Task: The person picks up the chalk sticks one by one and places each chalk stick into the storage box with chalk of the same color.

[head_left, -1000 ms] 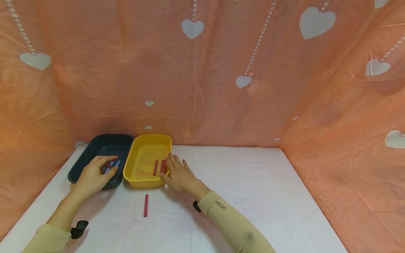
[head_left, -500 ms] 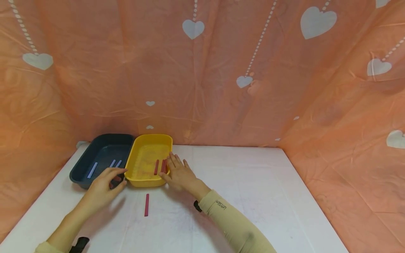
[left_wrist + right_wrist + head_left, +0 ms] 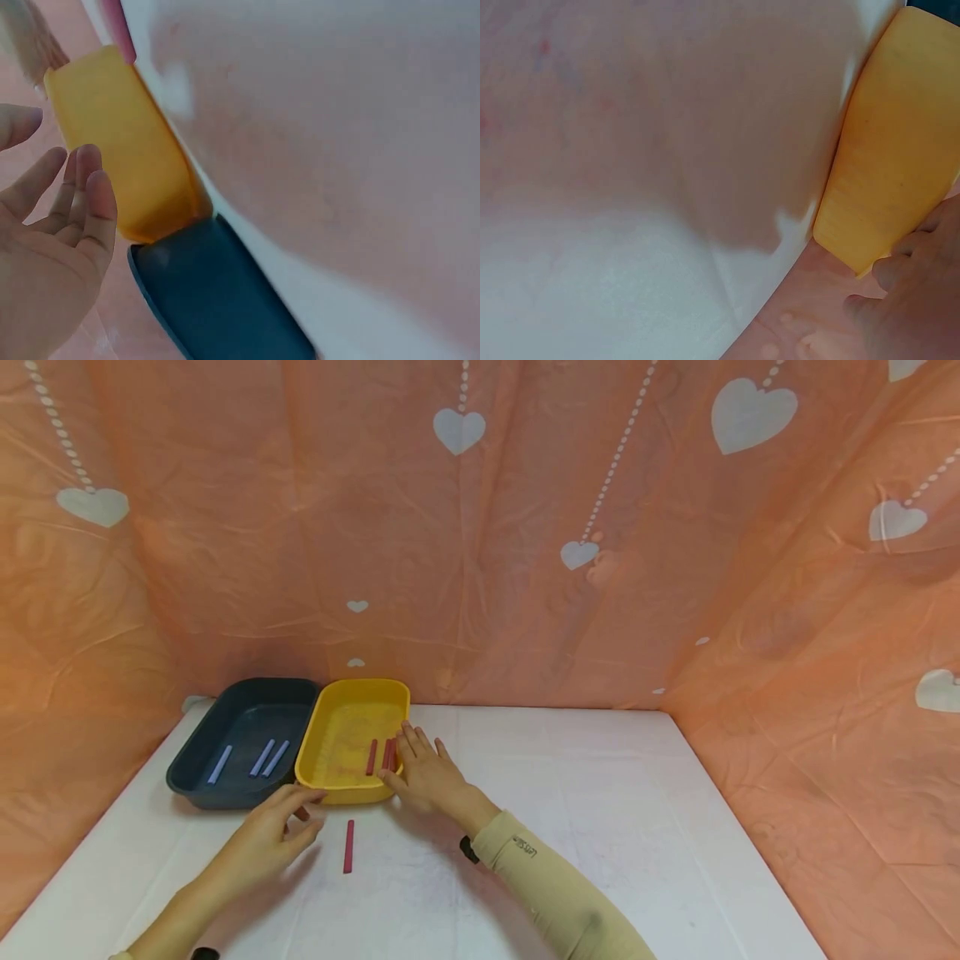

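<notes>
My left hand [image 3: 270, 835] is above the table in front of the trays, its fingers loosely bent and holding nothing. Just to its right, a thin red stick [image 3: 348, 847] lies on the white table; the left wrist view also catches a blurred end of this red stick [image 3: 118, 30]. My right hand [image 3: 429, 775] rests with straight fingers against the right side of the yellow tray [image 3: 341, 735]. Inside that tray lie several red sticks [image 3: 371, 757], partly hidden by the hand. Lavender sticks [image 3: 219, 764] lie apart in the dark blue tray [image 3: 258, 714].
Both trays stand side by side at the back left of the white table [image 3: 570, 827]. Behind and beside the table hangs an orange sheet [image 3: 525, 610] printed with white hearts.
My left hand has come out from over the dark blue tray, moving right and toward me, and the lavender sticks are now uncovered. The right hand has stayed at the yellow tray.
</notes>
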`<act>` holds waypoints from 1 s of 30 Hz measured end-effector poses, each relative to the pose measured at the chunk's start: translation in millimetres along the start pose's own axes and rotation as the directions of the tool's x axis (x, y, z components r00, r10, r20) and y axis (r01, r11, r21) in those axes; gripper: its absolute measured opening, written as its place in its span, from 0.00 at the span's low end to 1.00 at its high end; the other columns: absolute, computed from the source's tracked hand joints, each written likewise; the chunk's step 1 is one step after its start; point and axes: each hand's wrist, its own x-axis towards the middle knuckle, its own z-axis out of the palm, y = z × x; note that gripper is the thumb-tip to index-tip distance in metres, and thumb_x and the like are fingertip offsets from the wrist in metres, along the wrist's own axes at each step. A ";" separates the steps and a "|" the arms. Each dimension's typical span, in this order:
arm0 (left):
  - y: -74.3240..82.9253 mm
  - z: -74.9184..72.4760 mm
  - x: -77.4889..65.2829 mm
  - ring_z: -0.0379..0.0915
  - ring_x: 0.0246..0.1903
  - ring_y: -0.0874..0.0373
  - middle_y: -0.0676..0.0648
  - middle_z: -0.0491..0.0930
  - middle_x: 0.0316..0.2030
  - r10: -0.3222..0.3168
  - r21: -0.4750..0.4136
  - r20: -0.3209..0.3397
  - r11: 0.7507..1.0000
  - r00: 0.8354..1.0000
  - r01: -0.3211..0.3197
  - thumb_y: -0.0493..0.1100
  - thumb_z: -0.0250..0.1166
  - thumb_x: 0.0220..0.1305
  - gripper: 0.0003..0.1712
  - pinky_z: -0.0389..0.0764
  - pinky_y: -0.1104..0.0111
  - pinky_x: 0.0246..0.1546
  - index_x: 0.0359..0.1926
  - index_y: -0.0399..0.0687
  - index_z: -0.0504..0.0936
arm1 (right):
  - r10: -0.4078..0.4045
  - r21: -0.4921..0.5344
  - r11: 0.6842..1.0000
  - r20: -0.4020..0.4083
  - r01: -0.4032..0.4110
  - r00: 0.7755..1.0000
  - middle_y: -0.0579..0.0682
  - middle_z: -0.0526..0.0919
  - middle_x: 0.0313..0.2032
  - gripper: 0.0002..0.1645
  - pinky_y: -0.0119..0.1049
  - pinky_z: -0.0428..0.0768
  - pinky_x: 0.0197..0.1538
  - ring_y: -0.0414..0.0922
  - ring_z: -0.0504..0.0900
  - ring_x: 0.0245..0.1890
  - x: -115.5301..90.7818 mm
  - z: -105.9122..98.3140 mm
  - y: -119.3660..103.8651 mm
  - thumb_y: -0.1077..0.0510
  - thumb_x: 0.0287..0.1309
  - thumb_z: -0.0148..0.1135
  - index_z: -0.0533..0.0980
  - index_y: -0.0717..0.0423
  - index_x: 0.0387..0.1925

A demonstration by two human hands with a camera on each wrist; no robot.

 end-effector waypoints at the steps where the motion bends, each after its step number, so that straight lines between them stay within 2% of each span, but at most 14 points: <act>1: 0.4 1.3 0.1 0.77 0.40 0.57 0.47 0.80 0.47 -0.020 -0.006 0.022 1.000 1.000 0.020 0.37 0.73 0.64 0.23 0.82 0.69 0.36 0.59 0.40 0.82 | 0.000 0.001 1.000 0.000 0.000 1.000 0.51 0.40 0.83 0.48 0.51 0.49 0.81 0.49 0.44 0.82 -0.2 0.0 0.0 0.30 0.78 0.37 0.47 0.55 0.83; 5: 0.3 7.3 0.8 0.77 0.39 0.60 0.49 0.81 0.48 -0.065 -0.012 0.103 0.998 0.993 0.066 0.39 0.72 0.65 0.23 0.83 0.69 0.39 0.60 0.40 0.81 | -0.002 0.002 1.000 0.007 0.002 1.000 0.51 0.40 0.84 0.48 0.51 0.49 0.80 0.49 0.44 0.82 0.4 1.0 0.4 0.31 0.78 0.38 0.47 0.55 0.83; 14: 1.9 18.7 6.7 0.75 0.38 0.62 0.51 0.80 0.45 -0.025 0.026 0.179 0.999 0.984 0.020 0.43 0.74 0.63 0.23 0.81 0.66 0.37 0.57 0.40 0.82 | -0.011 -0.015 1.000 -0.002 0.011 1.000 0.52 0.42 0.83 0.47 0.52 0.50 0.80 0.49 0.45 0.82 2.4 1.3 1.7 0.31 0.78 0.37 0.47 0.56 0.83; 20: 6.4 24.1 11.8 0.72 0.37 0.59 0.52 0.77 0.40 -0.109 0.066 0.250 0.993 0.962 0.096 0.48 0.76 0.61 0.25 0.80 0.60 0.39 0.55 0.43 0.82 | -0.011 -0.015 1.000 -0.013 0.011 1.000 0.53 0.43 0.83 0.47 0.53 0.51 0.80 0.50 0.46 0.82 2.0 0.6 1.5 0.31 0.78 0.38 0.48 0.56 0.83; 23: 7.8 27.2 14.3 0.72 0.37 0.57 0.51 0.77 0.40 -0.128 0.084 0.264 0.990 0.956 0.110 0.49 0.77 0.60 0.25 0.81 0.57 0.40 0.54 0.43 0.82 | -0.008 -0.015 1.000 -0.015 0.007 1.000 0.52 0.43 0.83 0.47 0.52 0.51 0.80 0.49 0.46 0.82 2.6 1.1 1.8 0.31 0.78 0.38 0.49 0.56 0.83; 30: 9.3 32.7 16.6 0.70 0.37 0.56 0.51 0.75 0.39 -0.131 0.120 0.258 0.987 0.957 0.103 0.50 0.78 0.58 0.28 0.79 0.58 0.39 0.54 0.40 0.83 | -0.005 -0.011 1.000 -0.004 0.005 1.000 0.52 0.42 0.83 0.48 0.53 0.51 0.80 0.49 0.46 0.82 2.6 1.2 1.8 0.31 0.78 0.38 0.48 0.56 0.83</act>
